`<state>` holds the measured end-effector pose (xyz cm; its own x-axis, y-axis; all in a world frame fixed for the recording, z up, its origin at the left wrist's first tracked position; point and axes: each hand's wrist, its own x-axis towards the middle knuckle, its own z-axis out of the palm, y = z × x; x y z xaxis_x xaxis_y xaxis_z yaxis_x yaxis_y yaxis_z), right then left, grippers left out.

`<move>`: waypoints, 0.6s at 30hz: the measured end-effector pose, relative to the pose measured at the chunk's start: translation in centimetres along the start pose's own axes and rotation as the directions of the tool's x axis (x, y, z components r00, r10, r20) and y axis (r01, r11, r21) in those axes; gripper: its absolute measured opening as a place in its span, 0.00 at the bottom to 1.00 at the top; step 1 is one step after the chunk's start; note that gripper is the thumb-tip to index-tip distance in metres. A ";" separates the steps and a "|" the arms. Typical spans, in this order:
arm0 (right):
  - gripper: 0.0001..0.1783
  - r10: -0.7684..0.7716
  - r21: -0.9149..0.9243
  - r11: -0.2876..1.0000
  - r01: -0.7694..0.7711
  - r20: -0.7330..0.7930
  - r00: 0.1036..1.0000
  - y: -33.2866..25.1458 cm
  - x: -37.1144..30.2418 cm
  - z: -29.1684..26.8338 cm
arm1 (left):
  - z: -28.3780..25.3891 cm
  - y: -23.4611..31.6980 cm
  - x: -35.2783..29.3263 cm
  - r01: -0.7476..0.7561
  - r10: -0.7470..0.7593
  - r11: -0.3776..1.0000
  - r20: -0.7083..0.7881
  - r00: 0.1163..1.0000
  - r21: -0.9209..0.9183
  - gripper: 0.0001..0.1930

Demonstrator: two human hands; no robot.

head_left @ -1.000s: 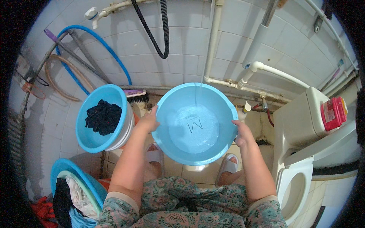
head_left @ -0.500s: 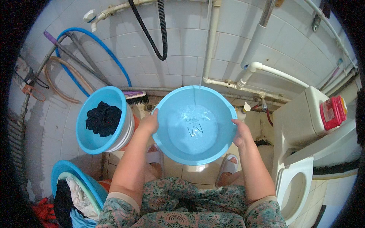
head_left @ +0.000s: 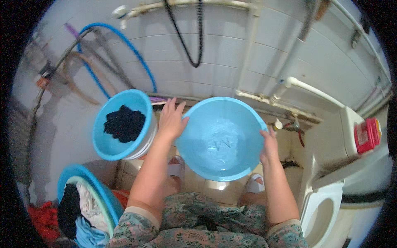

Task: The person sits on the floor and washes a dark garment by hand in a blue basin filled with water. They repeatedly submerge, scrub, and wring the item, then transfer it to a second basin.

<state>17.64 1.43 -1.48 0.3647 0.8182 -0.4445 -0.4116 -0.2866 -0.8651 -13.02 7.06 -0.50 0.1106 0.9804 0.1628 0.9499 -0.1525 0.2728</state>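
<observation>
A wide light-blue basin (head_left: 200, 155) is in front of me, with some shallow water and a dark zigzag mark on its bottom. My right hand (head_left: 269, 145) grips its right rim, thumb on top. At the left rim my left hand (head_left: 171, 120) is open, fingers spread and raised, its thumb close to the edge; whether the thumb still touches cannot be made out. Left of that hand, a smaller blue basin (head_left: 99, 142) with a bunched black cloth (head_left: 125, 124) sits on a white bucket (head_left: 142, 151).
At lower left a tilted blue tub (head_left: 72, 170) holds black, white and light-blue clothes. A toilet (head_left: 328, 194) stands at right, a red container (head_left: 367, 135) on its tank. Pipes (head_left: 260, 98), a blue hose (head_left: 142, 62) and a black hose (head_left: 198, 53) line the tiled wall.
My left hand has let go of the basin's left rim and opened, lifting toward the far side. The thin water stream into the basin no longer shows. The whole view has shifted somewhat.
</observation>
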 end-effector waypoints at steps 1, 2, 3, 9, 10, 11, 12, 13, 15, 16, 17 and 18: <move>0.34 -0.008 0.006 1.000 0.008 0.024 1.000 -0.1 -0.2 0.1 | -1.1 -0.5 0.1 0.043 -0.042 0.999 -0.061 0.997 0.030 0.31; 0.35 -0.015 0.012 1.000 0.014 0.047 0.999 0.1 -0.3 0.5 | -2.1 -1.6 -0.1 0.122 -0.115 0.989 -0.095 0.989 0.082 0.31; 0.35 -0.010 0.003 1.000 0.010 0.069 0.998 0.3 -0.4 0.8 | -2.9 -2.5 -0.3 0.197 -0.180 0.972 -0.133 0.975 0.127 0.32; 0.35 -0.050 -0.167 0.983 0.075 0.147 0.988 1.7 -2.0 3.5 | -5.2 -10.4 -3.0 0.557 -0.549 0.801 -0.103 0.830 0.218 0.49; 0.35 -0.029 -0.172 0.983 0.057 0.161 0.987 2.0 -1.7 3.7 | -5.8 -10.2 -3.4 0.617 -0.610 0.760 -0.104 0.785 0.202 0.51; 0.35 -0.007 -0.177 0.983 0.038 0.173 0.985 2.2 -1.5 3.9 | -6.6 -10.1 -4.0 0.673 -0.667 0.716 -0.103 0.738 0.186 0.53; 0.33 -0.002 -0.173 0.984 0.032 0.167 0.986 2.3 -1.6 4.3 | -7.6 -9.7 -4.4 0.724 -0.720 0.667 -0.100 0.687 0.173 0.55; 0.32 0.002 -0.168 0.985 0.025 0.160 0.987 2.2 -2.0 4.7 | -7.4 -10.3 -4.4 0.768 -0.771 0.618 -0.058 0.634 0.168 0.60; 0.29 0.013 -0.163 0.986 0.015 0.172 0.985 2.4 -2.2 5.2 | -6.1 -13.9 -5.1 0.744 -0.738 0.668 0.126 0.663 -0.003 0.59; 0.27 0.017 -0.163 0.986 0.015 0.191 0.981 2.6 -2.1 5.3 | -5.5 -15.6 -5.4 0.731 -0.704 0.676 0.211 0.678 -0.095 0.59; 0.25 0.020 -0.164 0.986 0.014 0.208 0.978 2.9 -2.0 5.5 | -5.1 -16.8 -5.4 0.693 -0.666 0.704 0.195 0.720 -0.155 0.57; 0.24 0.020 -0.147 0.989 0.013 0.221 0.975 3.2 -1.8 5.5 | -4.9 -17.1 -5.3 0.692 -0.671 0.679 0.178 0.720 -0.244 0.55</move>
<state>11.05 1.81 -2.16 0.1623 0.9022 -0.3996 -0.2797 -0.3463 -0.8955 -31.30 3.84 -1.43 -0.5056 0.8304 -0.2341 0.6501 0.5450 0.5294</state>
